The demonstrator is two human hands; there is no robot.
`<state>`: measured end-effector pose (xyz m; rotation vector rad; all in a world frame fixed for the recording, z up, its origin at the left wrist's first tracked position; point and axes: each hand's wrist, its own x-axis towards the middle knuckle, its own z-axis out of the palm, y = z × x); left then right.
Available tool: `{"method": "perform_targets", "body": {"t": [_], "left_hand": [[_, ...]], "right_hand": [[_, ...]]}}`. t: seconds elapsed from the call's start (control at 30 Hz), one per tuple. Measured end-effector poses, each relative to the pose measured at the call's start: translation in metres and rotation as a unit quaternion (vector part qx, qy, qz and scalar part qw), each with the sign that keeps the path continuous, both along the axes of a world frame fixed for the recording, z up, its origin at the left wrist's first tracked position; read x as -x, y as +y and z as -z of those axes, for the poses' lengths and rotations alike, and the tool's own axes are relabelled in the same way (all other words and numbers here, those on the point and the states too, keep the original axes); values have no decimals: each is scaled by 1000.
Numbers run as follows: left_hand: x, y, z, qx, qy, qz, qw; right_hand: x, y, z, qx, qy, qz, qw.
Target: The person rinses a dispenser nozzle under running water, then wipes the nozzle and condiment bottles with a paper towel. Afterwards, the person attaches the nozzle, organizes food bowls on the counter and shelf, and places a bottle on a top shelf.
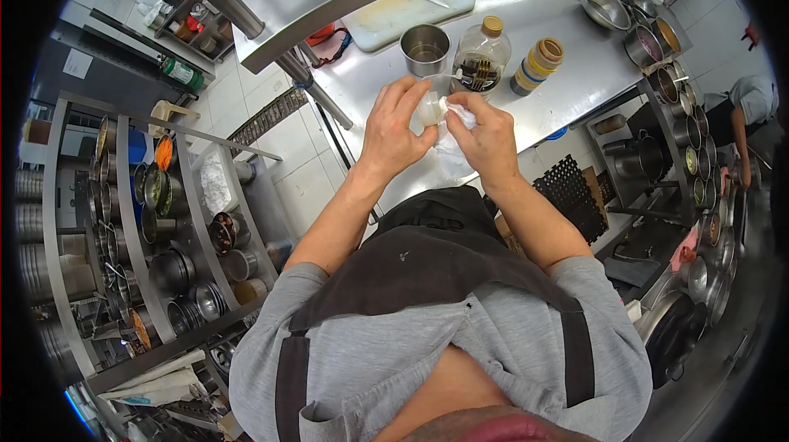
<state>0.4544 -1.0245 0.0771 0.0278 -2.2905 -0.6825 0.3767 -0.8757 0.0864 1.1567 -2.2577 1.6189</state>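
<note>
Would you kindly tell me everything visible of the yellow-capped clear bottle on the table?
The clear bottle looks like plastic or glass, with its yellow cap on and a dark, patterned label. It stands upright on the steel table, between a metal pot and a smaller bottle. The right hand appears just before its base; whether they touch is unclear.

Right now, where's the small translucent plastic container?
In the head view, the small translucent plastic container is above centre, in the left hand, beside the crumpled white wipe in the right hand.
</note>
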Motion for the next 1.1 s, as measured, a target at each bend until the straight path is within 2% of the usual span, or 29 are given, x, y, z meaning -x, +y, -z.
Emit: {"method": "perform_targets", "body": {"t": [0.07, 0.13, 0.2, 0.23, 0.27, 0.3, 0.33, 0.4, 0.63, 0.7, 0.83, 0.9, 0.93, 1.0, 1.03, 1.1], "left_hand": [[0, -1, 0, 2, -14, 7, 1000], [0, -3, 2, 4, -28, 13, 1000], [-1, -8, 7, -74, -75, 26, 994], [-1, -12, 9, -74, -74, 27, 994], [-3, -16, 11, -185, -112, 61, 974], [-4, -17, 10, -295, -148, 96, 939], [-5, -17, 9, -296, -148, 98, 938], [-8, -15, 2, -429, -158, 220, 862], [-13, -20, -10, -473, -236, 266, 806], [-15, -21, -13, -526, -233, 301, 761], [-10, -18, -11, -538, -196, 286, 768], [-7, -10, -10, -459, -140, 210, 852], [-5, -8, -7, -460, -141, 209, 851], [0, -6, -1, -281, -67, 131, 948], [0, -6, -1, -281, -67, 130, 949], [1, -5, 0, -113, -9, 33, 993]], "right_hand": [[2, -1, 1, 5, -8, 10, 1000], [7, 4, 1, 15, -75, 25, 997], [15, 19, -11, 12, -83, 33, 996], [19, 24, -18, 8, -91, 42, 995], [20, 26, -21, 8, -91, 44, 995], [22, 28, -24, 11, -26, 14, 1000], [23, 29, -25, 12, 39, -16, 999], [20, 26, -22, 10, 52, -34, 998], [23, 24, -16, -19, -4, -180, 983], [25, 23, -20, -6, -23, -221, 975], [18, 20, -31, -18, 15, -171, 985], [13, 18, -26, -8, 34, -100, 994], [10, 17, -22, -9, 33, -101, 994], [6, 15, -17, 3, 13, -68, 998], [2, 15, -18, 3, 13, -69, 998], [-3, 17, -20, 20, -3, -118, 993]]}}
